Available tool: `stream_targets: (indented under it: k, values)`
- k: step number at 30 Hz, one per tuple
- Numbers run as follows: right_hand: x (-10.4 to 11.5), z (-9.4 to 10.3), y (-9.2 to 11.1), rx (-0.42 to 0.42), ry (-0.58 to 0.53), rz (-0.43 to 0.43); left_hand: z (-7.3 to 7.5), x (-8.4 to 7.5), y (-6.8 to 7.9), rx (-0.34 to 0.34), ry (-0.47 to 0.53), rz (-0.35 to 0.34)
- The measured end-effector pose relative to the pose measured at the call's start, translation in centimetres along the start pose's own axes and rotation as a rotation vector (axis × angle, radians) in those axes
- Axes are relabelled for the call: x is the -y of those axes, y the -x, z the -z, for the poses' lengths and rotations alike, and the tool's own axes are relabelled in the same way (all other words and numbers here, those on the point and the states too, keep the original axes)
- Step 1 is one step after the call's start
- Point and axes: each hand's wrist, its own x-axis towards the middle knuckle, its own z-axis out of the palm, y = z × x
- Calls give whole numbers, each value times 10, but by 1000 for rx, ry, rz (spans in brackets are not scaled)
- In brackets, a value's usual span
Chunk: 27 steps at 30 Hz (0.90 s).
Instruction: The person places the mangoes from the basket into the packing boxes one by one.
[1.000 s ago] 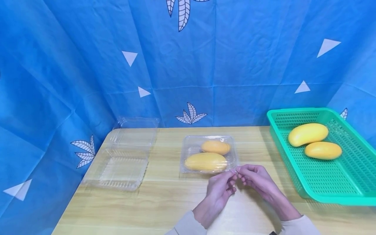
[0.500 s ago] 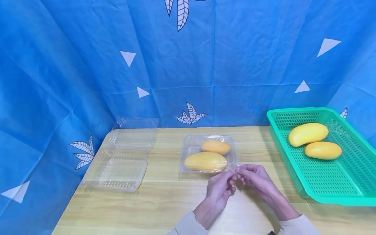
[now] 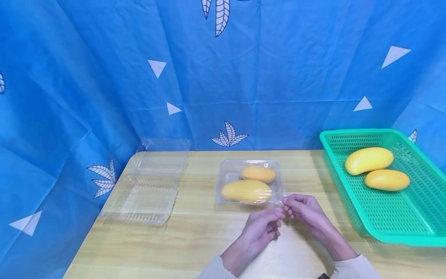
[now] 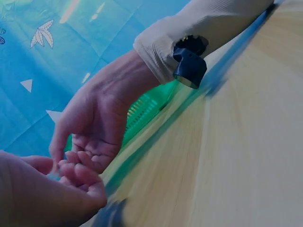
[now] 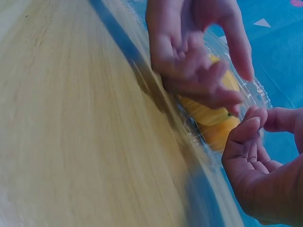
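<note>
A clear plastic clamshell box (image 3: pixel 228 176) with its lid down stands at the middle of the table. Through the lid show two yellow mangoes, a larger one (image 3: pixel 246 191) in front and a smaller one (image 3: pixel 258 174) behind. My right hand (image 3: pixel 304 213) pinches the box's front right corner between thumb and index finger. Just left of it, my left hand (image 3: pixel 259 230) hovers near the front rim with loosely bent fingers. In the right wrist view, the thumb and fingers of the left hand (image 5: pixel 189 61) are spread apart and hold nothing.
A green basket (image 3: pixel 362 217) at the right holds two more mangoes (image 3: pixel 369 160). At the left, a second clear clamshell box (image 3: pixel 146 205) lies with its lid raised back. Blue patterned cloth (image 3: pixel 223 77) hangs behind the wooden table (image 3: pixel 174 248).
The left hand has parted from the box's front right corner and moved slightly down and left. The right hand keeps its pinch there. The head view has shifted slightly.
</note>
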Motion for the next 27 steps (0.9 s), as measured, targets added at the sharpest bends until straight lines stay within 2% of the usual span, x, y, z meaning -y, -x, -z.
stream_targets:
  k: [3,6,8,11,14,16,18,21,27]
  values:
    - [0,0,0,-18,1,5,8,-5,11,68,-75,15]
    - [0,0,-1,-36,-1,7,17,-15,23,94,-198,-31]
    - [1,0,-3,-44,-4,7,24,-26,32,93,-323,-103]
    - [2,0,-7,-53,-12,13,38,-50,46,75,-555,-261]
    - [2,1,-11,-53,-28,19,56,-81,59,5,-769,-441]
    - [3,1,-14,-53,-36,19,68,-100,68,-70,-854,-547]
    - [4,1,-17,-52,-42,18,81,-115,77,-155,-895,-623]
    - [5,-1,-22,-56,-47,24,100,-131,90,-254,-925,-679]
    - [9,-6,-33,-64,-55,21,139,-158,106,-393,-1044,-708]
